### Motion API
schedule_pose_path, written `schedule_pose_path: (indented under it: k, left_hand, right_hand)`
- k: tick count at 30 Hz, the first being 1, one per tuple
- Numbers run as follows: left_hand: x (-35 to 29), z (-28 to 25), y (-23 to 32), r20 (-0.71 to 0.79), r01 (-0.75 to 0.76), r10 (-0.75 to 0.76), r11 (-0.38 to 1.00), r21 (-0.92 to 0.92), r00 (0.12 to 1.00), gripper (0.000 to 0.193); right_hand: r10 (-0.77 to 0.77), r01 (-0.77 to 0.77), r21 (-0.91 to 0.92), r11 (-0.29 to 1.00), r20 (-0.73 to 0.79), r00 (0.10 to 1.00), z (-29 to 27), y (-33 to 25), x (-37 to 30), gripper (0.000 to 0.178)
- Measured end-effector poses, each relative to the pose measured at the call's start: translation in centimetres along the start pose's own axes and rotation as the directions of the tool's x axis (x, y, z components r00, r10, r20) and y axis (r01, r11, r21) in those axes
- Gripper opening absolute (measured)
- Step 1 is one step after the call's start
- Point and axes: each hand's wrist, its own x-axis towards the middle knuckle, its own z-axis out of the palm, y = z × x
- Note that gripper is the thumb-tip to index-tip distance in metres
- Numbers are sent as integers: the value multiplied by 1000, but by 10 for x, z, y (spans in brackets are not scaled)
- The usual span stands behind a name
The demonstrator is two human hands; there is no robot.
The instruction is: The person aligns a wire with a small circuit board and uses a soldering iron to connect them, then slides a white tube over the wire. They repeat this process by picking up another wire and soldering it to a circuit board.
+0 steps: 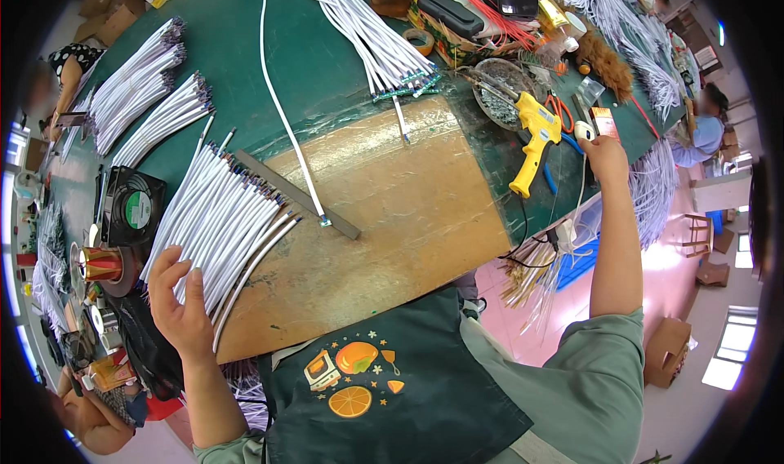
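My left hand (178,302), fingers apart, rests at the near left end of a row of white cables (224,219) laid side by side, and seems to touch them without gripping. At the right table edge my right hand (606,160) is closed on a small white device with a cord (583,132). Just left of it lies a yellow glue gun (536,137), its nozzle over a grey dish (500,88). A single white cable (287,125) stretches across the middle. Its near end, with a small green board, lies over a dark flat strip (298,193) on the brown work board (400,211).
More white cable bundles lie at the far left (139,80) and far middle (359,31). A black fan (135,207) stands left. Orange-handled scissors (559,109), a tape roll (420,41) and a cluttered box (449,19) sit at right. People are at the sides.
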Motion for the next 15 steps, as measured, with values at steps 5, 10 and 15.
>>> schedule_pose_path:
  k: [5,10,15]
  left_hand:
    - [0,0,2,-1,-13,13,1000,-4,1000,12]
    - [-5,-4,-2,-16,-4,3,1000,-14,1000,11]
    - [-8,-8,-6,-38,25,-27,998,-53,999,11]
  right_hand:
    - [13,-14,17,1000,10,1000,10,7,12,38]
    - [-4,10,108,994,-55,998,20,16,13,32]
    - [18,-12,232,973,-22,1000,22,18,15,29]
